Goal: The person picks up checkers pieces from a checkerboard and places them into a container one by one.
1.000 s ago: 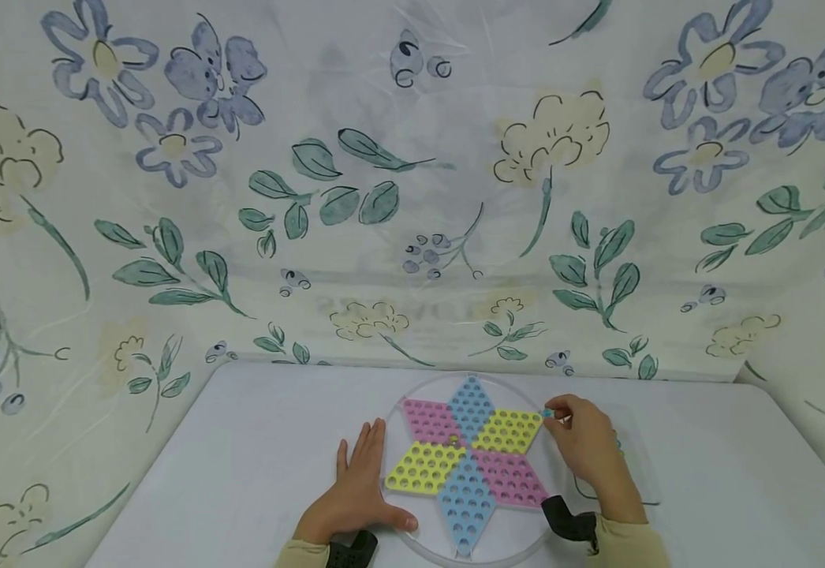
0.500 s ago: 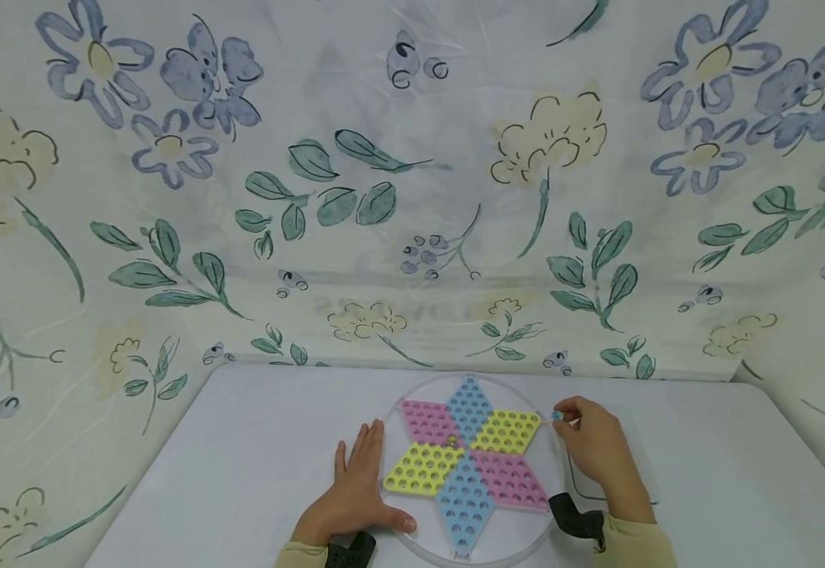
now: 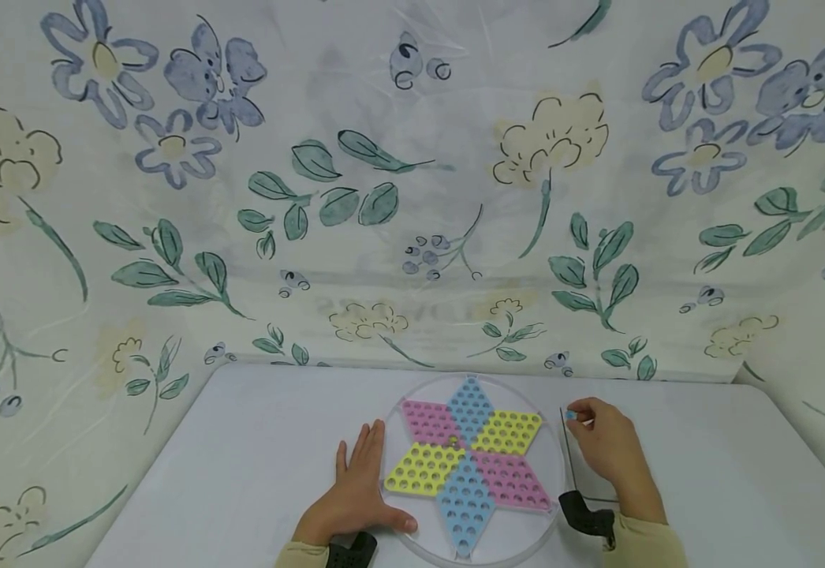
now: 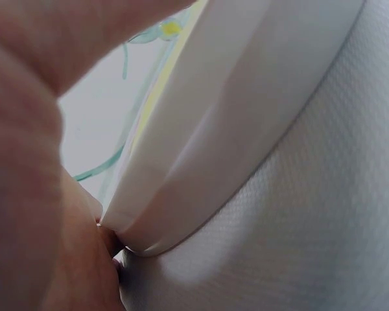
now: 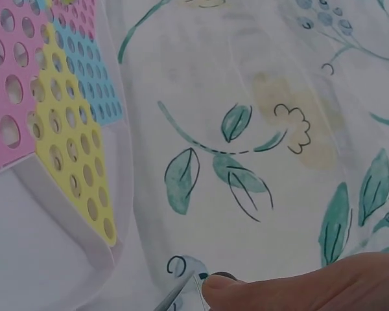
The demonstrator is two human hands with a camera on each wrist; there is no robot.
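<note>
A round Chinese checkers board (image 3: 512,432) lies on the white table, with a pink, yellow and blue star full of round holes. A single yellow-green marble (image 3: 453,441) sits near its middle. My left hand (image 3: 359,493) rests spread at the board's left side, thumb over the rim; in the left wrist view the fingers lie against the white rim (image 4: 201,129). My right hand (image 3: 607,442) pinches a small light-blue piece (image 3: 571,415), right of the board. Below that hand lies a flat, see-through item with a dark edge line (image 3: 593,499), partly hidden by the hand and forearm.
The white table (image 3: 242,450) extends to both sides of the board. Behind it rises a floral cloth (image 3: 412,197), which also hangs at the left and right. Black wrist cameras (image 3: 586,517) sit near both sleeves.
My right hand has moved right, away from the board's edge, still pinching the light-blue piece. More of the dark edge line shows; green spots beside the hand are now covered. My left hand stays put.
</note>
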